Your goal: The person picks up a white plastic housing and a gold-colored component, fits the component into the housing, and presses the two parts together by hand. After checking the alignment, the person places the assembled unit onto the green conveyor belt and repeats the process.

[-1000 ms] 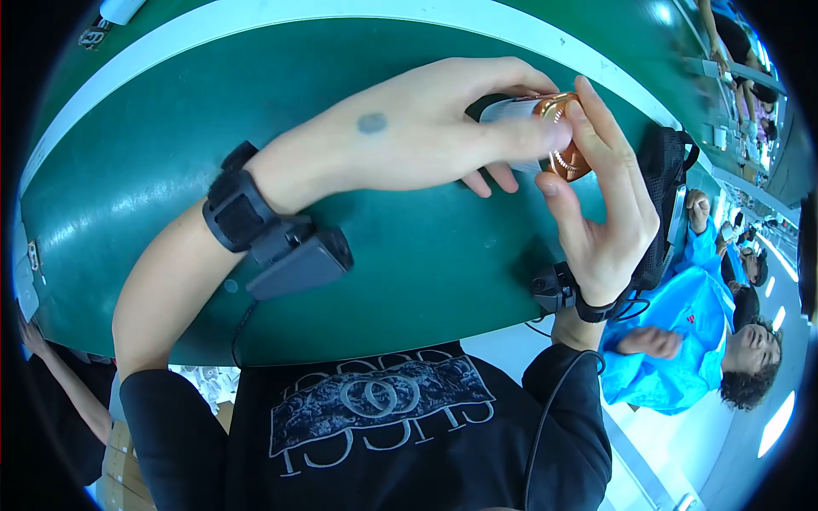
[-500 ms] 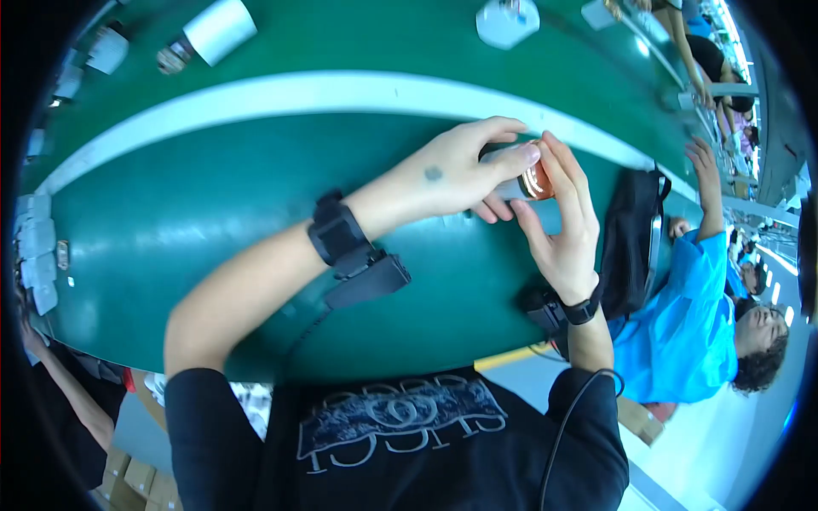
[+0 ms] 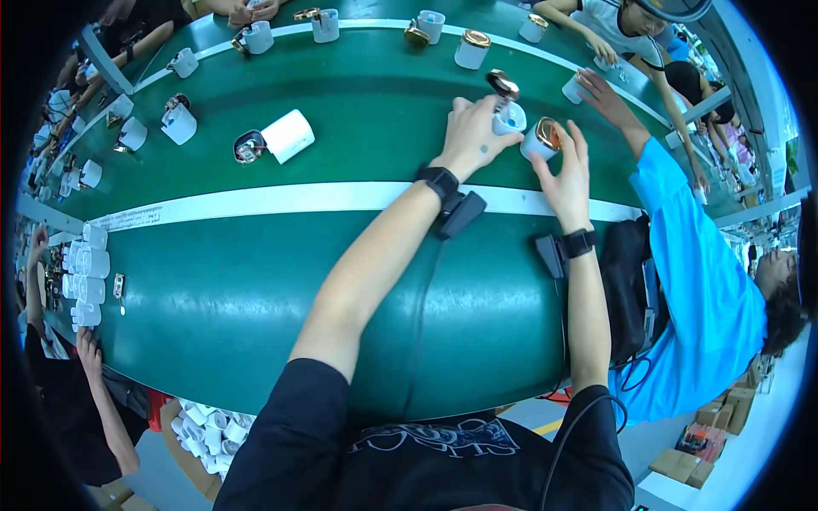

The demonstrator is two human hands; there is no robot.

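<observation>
My left hand has its thumb and fingers around a white cup-shaped housing. A shiny copper-coloured lid part tilts off the housing's far edge, and the inside shows. Close to its right stands a white cylinder with a copper-coloured top. Around that cylinder's right side is my right hand, thumb and fingers spread apart; the thumb tip is at its lower side.
A white strip separates the near green surface from the far one. More white housings stand beyond, including one lying down. Stacked white housings are at left. A black bag and a co-worker's blue sleeve are at right.
Both hands have moved forward past the white strip and apart. The cylinder they held together now stands beside my right hand, and my left hand is on another housing. The view has shifted.
</observation>
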